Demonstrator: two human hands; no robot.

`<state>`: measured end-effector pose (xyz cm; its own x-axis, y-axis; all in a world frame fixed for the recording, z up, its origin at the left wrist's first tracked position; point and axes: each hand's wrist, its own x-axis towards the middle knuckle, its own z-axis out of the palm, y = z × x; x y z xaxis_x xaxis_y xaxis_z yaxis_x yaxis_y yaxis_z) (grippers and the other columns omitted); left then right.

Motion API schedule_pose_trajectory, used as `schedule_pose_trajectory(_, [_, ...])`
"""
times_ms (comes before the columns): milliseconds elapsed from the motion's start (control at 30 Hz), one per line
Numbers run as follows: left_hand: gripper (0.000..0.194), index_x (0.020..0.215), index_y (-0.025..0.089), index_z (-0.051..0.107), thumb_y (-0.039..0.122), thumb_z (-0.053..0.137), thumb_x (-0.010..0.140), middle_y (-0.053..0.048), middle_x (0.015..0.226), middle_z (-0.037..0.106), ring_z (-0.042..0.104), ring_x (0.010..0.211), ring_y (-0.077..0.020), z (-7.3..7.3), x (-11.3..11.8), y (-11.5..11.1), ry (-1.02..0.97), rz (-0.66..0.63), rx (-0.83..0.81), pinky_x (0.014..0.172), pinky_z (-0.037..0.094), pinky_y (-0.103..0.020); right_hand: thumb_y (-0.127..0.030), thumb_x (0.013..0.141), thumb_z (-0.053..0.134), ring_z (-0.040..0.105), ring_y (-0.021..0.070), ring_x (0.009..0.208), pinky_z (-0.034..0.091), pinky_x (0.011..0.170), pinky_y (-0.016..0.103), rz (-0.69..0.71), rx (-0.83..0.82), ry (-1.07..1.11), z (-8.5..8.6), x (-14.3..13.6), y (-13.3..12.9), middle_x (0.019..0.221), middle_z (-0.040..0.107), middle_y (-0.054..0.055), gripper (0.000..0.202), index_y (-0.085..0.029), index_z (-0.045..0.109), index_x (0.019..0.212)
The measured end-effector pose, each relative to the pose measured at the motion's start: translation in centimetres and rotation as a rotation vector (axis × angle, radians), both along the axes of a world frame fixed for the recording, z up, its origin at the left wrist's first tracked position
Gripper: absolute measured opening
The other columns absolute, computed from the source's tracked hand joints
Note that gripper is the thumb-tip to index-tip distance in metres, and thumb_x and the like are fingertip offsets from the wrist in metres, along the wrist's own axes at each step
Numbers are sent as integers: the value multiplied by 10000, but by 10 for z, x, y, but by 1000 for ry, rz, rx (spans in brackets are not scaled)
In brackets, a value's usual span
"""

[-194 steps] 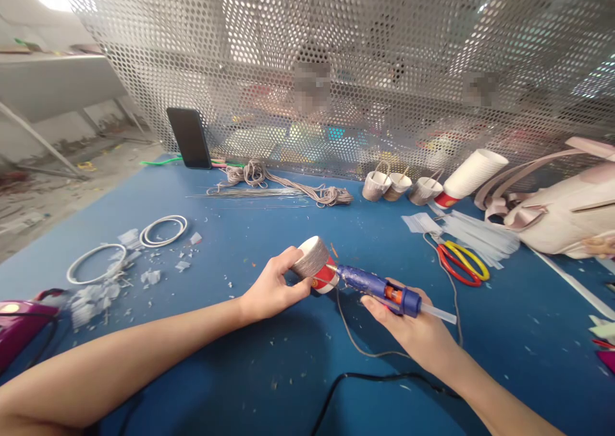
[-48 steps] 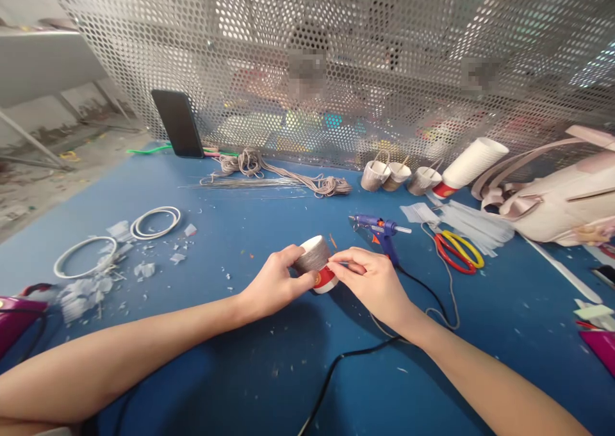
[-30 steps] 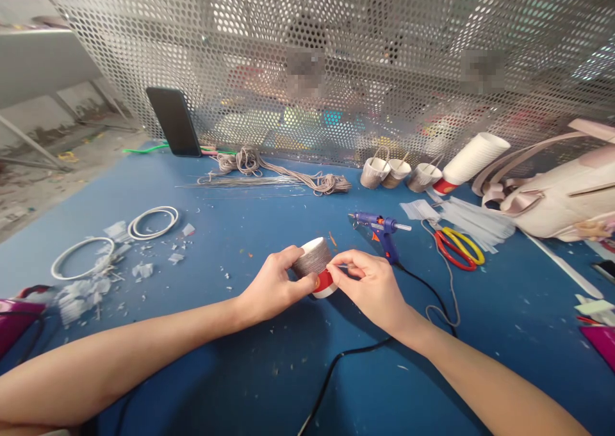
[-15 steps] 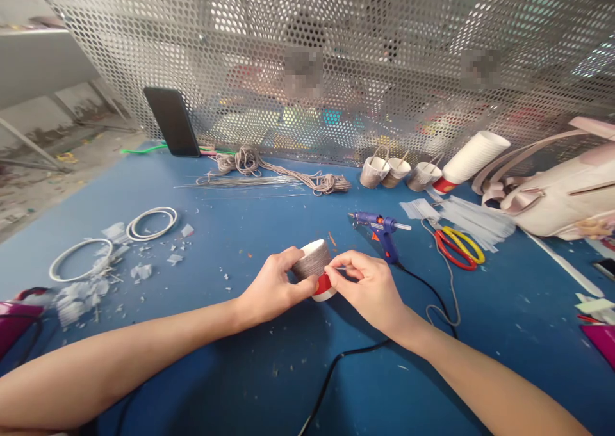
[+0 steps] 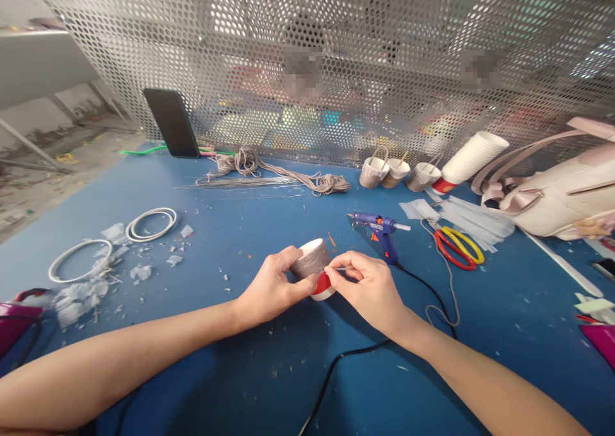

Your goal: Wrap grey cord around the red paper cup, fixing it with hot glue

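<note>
A paper cup [image 5: 311, 260] lies tilted over the blue table, its upper part wound with grey-brown cord and its lower part bare red and white. My left hand [image 5: 273, 279] is closed around the cup from the left, thumb on the red band. My right hand [image 5: 365, 289] pinches the cord against the cup's right side, thumb and forefinger together; only a short bit of it shows at the fingertips. A grey cord [image 5: 451, 282] runs over the table from the right and passes out of sight near my right wrist.
A blue glue gun [image 5: 379, 228] lies beyond my right hand, its black cable trailing forward. Scissors [image 5: 459, 247], clear glue sticks [image 5: 475, 218], stacked cups [image 5: 473, 157] and cord-wrapped cups [image 5: 373, 172] are to the right. White rings [image 5: 151, 225], scraps and a phone [image 5: 172, 123] are left.
</note>
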<state>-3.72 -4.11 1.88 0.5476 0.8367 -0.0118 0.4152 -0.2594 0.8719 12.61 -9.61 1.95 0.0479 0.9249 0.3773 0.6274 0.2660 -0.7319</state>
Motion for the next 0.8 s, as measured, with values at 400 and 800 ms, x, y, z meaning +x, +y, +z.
schedule_pose_trajectory(400, [194, 640, 162, 481, 324, 549, 721, 46, 590, 442, 405, 572, -96, 0, 0, -1, -19, 2, -5, 525, 339, -207, -205, 763, 586, 462, 82, 458, 392, 455, 223, -22, -13, 7, -2, 0, 1, 561, 591, -32, 107, -187, 590, 658])
schedule_pose_trajectory(800, [213, 618, 159, 485, 341, 510, 725, 43, 606, 416, 402, 585, -100, 0, -2, 1, -67, -8, -35, 537, 344, -218, -244, 760, 598, 330, 76, 452, 325, 440, 214, -17, -80, 62, 3, 0, 0, 495, 340, -76, 123, -185, 582, 653])
